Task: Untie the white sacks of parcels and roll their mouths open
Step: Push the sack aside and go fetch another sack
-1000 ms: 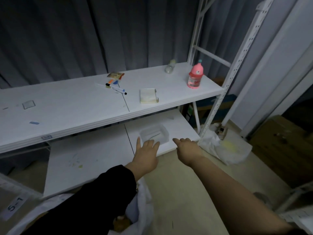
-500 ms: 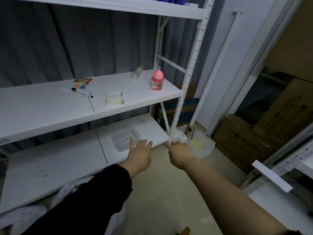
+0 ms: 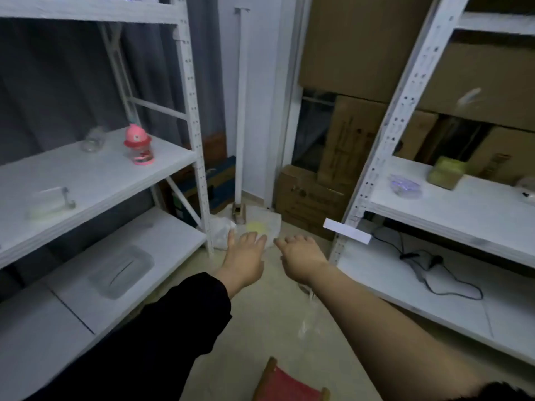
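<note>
Sack, white, crumpled, yellow patch on top (image 3: 273, 224), slumped on floor at frame centre, between white metal rack upright (image 3: 199, 169) and brown cardboard cartons (image 3: 307, 195). Left hand (image 3: 244, 256) flat, fingers straight. Right hand (image 3: 298, 256) loosely bent. Both empty, stretched toward sack, contact unclear. Sack probably soft, slippery, weighted by parcels. Best hold: bunched neck by tie, which is hidden.
</note>
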